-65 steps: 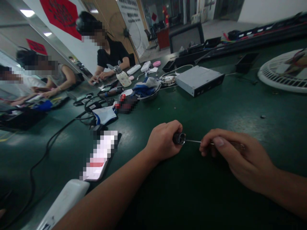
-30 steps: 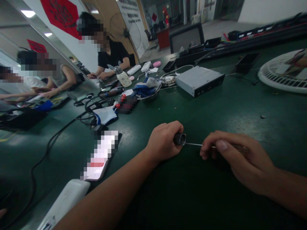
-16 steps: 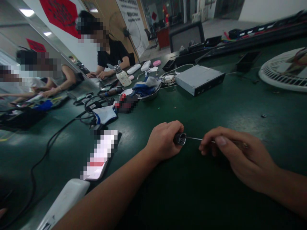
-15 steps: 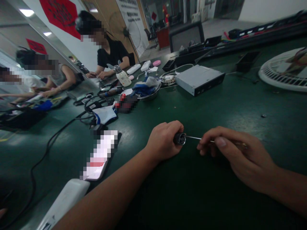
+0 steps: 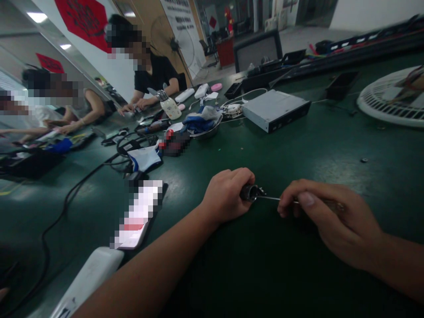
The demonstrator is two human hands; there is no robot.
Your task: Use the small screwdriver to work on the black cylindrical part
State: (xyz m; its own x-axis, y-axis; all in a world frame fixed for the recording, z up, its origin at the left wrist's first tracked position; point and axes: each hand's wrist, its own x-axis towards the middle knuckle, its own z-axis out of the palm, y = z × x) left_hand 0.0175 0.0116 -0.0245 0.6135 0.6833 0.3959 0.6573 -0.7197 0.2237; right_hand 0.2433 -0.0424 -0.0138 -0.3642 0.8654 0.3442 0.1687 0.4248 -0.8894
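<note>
My left hand [image 5: 228, 194] is wrapped round a dark cylindrical part [image 5: 249, 193], whose round open end faces right. A small dark piece [image 5: 261, 191] shows at the rim of that end. In my right hand [image 5: 331, 216] is a thin metal screwdriver [image 5: 270, 198], pinched between thumb and fingers. Its shaft points left and its tip reaches the open end of the cylinder. The handle lies mostly hidden within the right palm.
A phone [image 5: 141, 214] and a white case [image 5: 89, 280] lie left of my forearm. Beyond my hands are a silver disc drive [image 5: 276, 109], a bowl with cloth [image 5: 205, 131] and a white fan grille [image 5: 391, 112]. Several people sit at the far left.
The small dark piece now shows outside the cylinder's rim, and the open end looks hollow. My right hand and the screwdriver have moved slightly right and down.
</note>
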